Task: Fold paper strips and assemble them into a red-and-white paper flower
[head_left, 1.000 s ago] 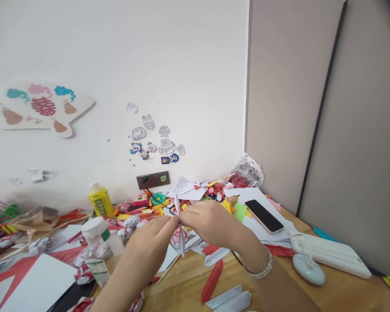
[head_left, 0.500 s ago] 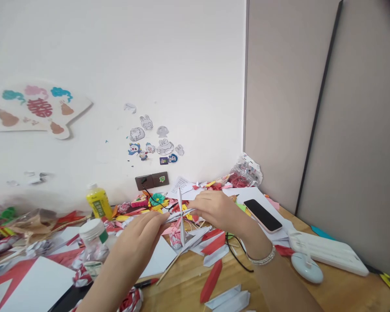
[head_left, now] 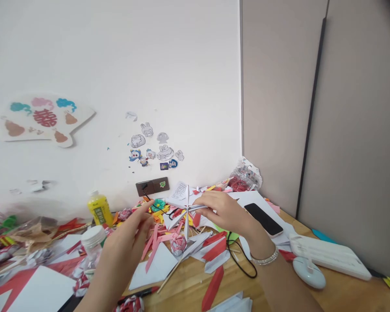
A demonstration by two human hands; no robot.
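My right hand [head_left: 221,212], with a sparkly bracelet on its wrist, pinches one arm of a white folded-paper star [head_left: 187,209] with several thin points. The star is held up over the cluttered desk. To the left of it, my left hand [head_left: 130,236] is apart from the paper, its fingers loosely bent with nothing in them. Beneath the star are a red-and-white paper rose [head_left: 178,244], pink paper strips [head_left: 154,249] and a thin wooden stick [head_left: 169,276]. Folded white and red paper pieces [head_left: 214,247] lie just to the right.
A yellow bottle [head_left: 99,209] and a clear jar with a white lid [head_left: 93,238] stand at left. A phone [head_left: 263,219] rests on white paper at right, near a pale blue mouse-shaped object [head_left: 308,272] and a long white case [head_left: 329,255]. A black cord [head_left: 254,273] curls on the desk.
My left hand has let go of the paper star and drawn back to the left. My right hand still holds the star, whose points now show spread out. The view has shifted slightly.
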